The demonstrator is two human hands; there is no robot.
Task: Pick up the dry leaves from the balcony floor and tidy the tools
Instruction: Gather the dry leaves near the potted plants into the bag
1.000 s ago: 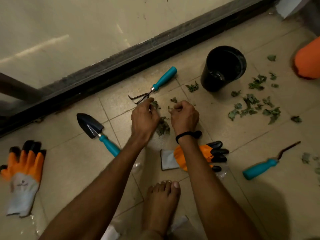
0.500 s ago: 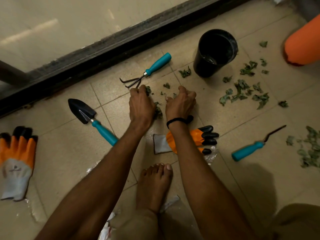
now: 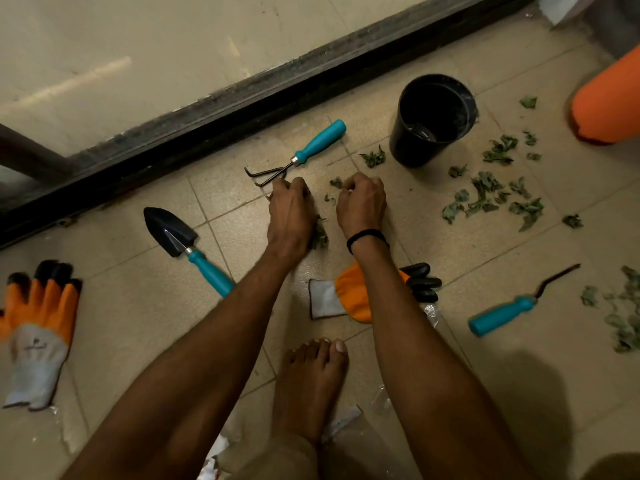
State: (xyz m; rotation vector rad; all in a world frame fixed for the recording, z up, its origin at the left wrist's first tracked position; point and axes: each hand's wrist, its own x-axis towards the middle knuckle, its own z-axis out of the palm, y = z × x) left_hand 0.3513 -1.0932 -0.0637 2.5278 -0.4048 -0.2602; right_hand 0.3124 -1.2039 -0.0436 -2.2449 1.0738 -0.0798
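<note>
— Where are the hands?
— Side by side on the floor, just below the rake. The left hand curls over a leaf clump. The right hand is curled too (holding anything? can't tell).
— More leaves?
— Most lie scattered right of the pot, with a few scraps between the hands.

This is a balcony at a home where someone looks after plants. The floor has pale square tiles. A dark door track runs along a big glass door. Small garden tools lie about: a hand rake, a trowel and a weeder. There is a black plant pot, an orange garden glove and dry leaves.
</note>
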